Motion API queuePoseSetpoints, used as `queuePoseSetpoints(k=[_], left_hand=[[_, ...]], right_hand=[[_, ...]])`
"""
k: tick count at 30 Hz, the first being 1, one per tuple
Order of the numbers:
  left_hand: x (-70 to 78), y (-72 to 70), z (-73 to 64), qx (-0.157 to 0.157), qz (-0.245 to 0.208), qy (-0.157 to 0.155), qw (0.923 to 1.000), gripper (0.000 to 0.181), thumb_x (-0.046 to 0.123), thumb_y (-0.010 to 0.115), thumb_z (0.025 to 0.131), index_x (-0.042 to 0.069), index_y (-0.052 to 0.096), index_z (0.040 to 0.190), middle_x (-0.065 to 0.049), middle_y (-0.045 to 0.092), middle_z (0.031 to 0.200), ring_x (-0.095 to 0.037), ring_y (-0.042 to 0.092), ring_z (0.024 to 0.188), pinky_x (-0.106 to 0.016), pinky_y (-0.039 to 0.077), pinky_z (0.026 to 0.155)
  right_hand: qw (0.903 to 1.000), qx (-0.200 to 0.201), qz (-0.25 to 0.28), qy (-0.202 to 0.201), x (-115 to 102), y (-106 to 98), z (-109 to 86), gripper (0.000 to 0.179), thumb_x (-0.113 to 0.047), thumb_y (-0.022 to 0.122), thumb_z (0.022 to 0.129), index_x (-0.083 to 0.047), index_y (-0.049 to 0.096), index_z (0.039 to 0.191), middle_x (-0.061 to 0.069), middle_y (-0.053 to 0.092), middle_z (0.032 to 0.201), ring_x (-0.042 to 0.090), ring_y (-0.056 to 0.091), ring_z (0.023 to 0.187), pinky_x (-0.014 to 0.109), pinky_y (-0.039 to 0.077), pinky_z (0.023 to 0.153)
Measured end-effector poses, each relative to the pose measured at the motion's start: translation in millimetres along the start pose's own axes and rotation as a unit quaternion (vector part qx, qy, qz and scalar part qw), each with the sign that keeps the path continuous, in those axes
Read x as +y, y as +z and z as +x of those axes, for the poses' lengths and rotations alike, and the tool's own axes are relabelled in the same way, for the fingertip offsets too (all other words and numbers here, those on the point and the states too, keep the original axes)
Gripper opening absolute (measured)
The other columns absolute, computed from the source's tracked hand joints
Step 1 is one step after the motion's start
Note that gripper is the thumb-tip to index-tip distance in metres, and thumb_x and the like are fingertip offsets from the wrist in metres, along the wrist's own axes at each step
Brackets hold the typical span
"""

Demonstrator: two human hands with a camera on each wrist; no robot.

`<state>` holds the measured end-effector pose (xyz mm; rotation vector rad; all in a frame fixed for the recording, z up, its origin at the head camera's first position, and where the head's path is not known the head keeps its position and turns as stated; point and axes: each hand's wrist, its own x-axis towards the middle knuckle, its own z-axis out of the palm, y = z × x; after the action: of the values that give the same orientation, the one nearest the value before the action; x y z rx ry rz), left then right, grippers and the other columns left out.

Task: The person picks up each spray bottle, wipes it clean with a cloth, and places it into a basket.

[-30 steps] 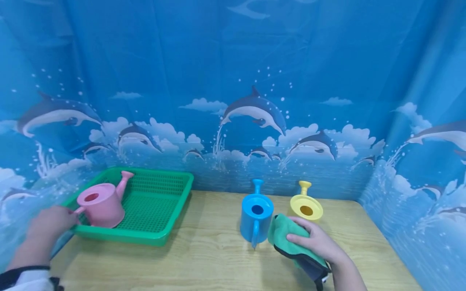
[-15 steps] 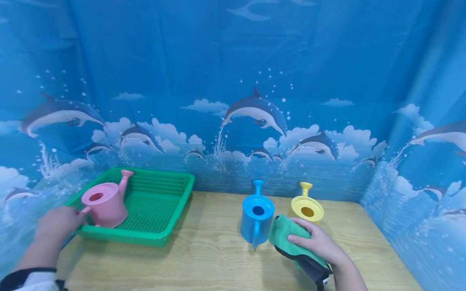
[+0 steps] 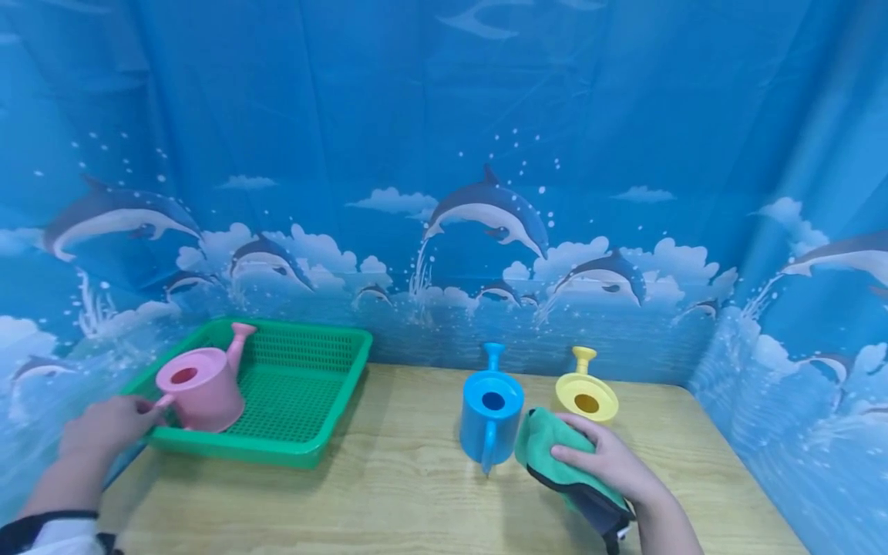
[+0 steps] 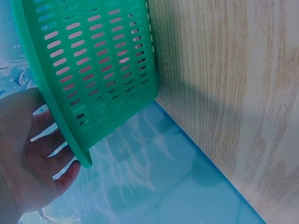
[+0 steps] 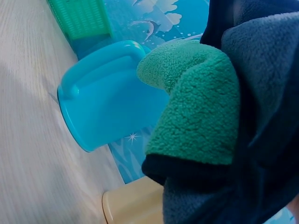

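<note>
A pink watering can (image 3: 204, 397) stands in the left part of a green plastic basket (image 3: 291, 453), its spout toward the far side. My left hand (image 3: 104, 432) is at the basket's near left corner, and its fingertips pinch the can's handle. In the left wrist view its other fingers hang loosely curled outside the basket rim, which hides the fingertips at the handle. A folded green and dark grey cloth (image 3: 565, 455) is gripped in my right hand (image 3: 617, 462). The cloth is close beside a blue watering can (image 3: 479, 432), just in front of a yellow watering can (image 3: 600, 405).
A wooden table (image 3: 409, 493) carries everything, its left edge running beside the basket. Behind and on both sides hangs a blue curtain (image 3: 361, 154) printed with dolphins. Both the blue and yellow cans stand near the table's back edge.
The head view has shifted slightly, so the things on the left appear a little farther right. Both hands keep their holds, and the cans and cloth stay about where they were.
</note>
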<state>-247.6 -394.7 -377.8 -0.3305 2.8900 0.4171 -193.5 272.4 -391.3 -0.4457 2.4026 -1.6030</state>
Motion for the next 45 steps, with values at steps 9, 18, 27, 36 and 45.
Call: queuePoseSetpoints(k=[9, 18, 27, 36, 45], left_hand=[[0.9, 9.6, 2.0, 0.100, 0.030, -0.010, 0.9944, 0.091, 0.066, 0.038, 0.093, -0.016, 0.038, 0.131, -0.047, 0.028, 0.129, -0.066, 0.029, 0.113, -0.074, 0.035, 0.085], [3.7, 8.0, 2.4, 0.183, -0.033, 0.029, 0.9821, 0.103, 0.070, 0.035, 0.092, -0.009, -0.003, 0.148, -0.047, -0.006, 0.143, -0.070, 0.002, 0.125, -0.079, 0.014, 0.095], [38.4, 3.7, -5.6, 0.203, -0.043, 0.079, 0.9750, 0.096, 0.065, 0.028, 0.097, -0.008, -0.008, 0.148, -0.045, -0.009, 0.145, -0.069, -0.001, 0.129, -0.080, 0.011, 0.095], [86.1, 5.8, -16.3, 0.212, -0.059, 0.138, 0.9657, 0.086, 0.059, 0.026, 0.100, -0.005, -0.002, 0.150, -0.043, -0.001, 0.148, -0.066, 0.006, 0.131, -0.080, 0.014, 0.096], [142.5, 6.6, -44.8, 0.248, -0.073, 0.216, 0.9415, 0.083, 0.055, 0.037, 0.099, -0.002, 0.009, 0.152, -0.037, 0.008, 0.153, -0.058, 0.009, 0.138, -0.073, 0.013, 0.105]], right_hand=[[0.9992, 0.027, -0.013, 0.026, -1.7, -1.0, -0.6, 0.063, -0.024, 0.062, 0.094, 0.005, 0.036, 0.143, 0.028, 0.053, 0.130, 0.022, 0.060, 0.104, 0.033, 0.053, 0.079], [0.9996, 0.019, 0.001, 0.019, -1.9, -4.9, -1.9, 0.063, -0.023, 0.060, 0.095, 0.006, 0.033, 0.144, 0.028, 0.053, 0.130, 0.018, 0.061, 0.103, 0.033, 0.054, 0.080], [0.9993, 0.032, -0.012, 0.018, -2.2, -5.7, -1.8, 0.063, -0.023, 0.062, 0.094, 0.006, 0.034, 0.143, 0.028, 0.053, 0.129, 0.019, 0.061, 0.103, 0.032, 0.054, 0.080], [0.9988, 0.045, -0.014, 0.008, -2.4, -6.4, -1.8, 0.060, -0.022, 0.061, 0.094, 0.004, 0.037, 0.143, 0.028, 0.053, 0.128, 0.015, 0.060, 0.101, 0.032, 0.053, 0.080], [0.9980, 0.062, -0.011, -0.004, -2.8, -6.1, -3.0, 0.057, -0.019, 0.060, 0.095, 0.004, 0.038, 0.142, 0.023, 0.056, 0.123, 0.009, 0.060, 0.097, 0.032, 0.054, 0.078]])
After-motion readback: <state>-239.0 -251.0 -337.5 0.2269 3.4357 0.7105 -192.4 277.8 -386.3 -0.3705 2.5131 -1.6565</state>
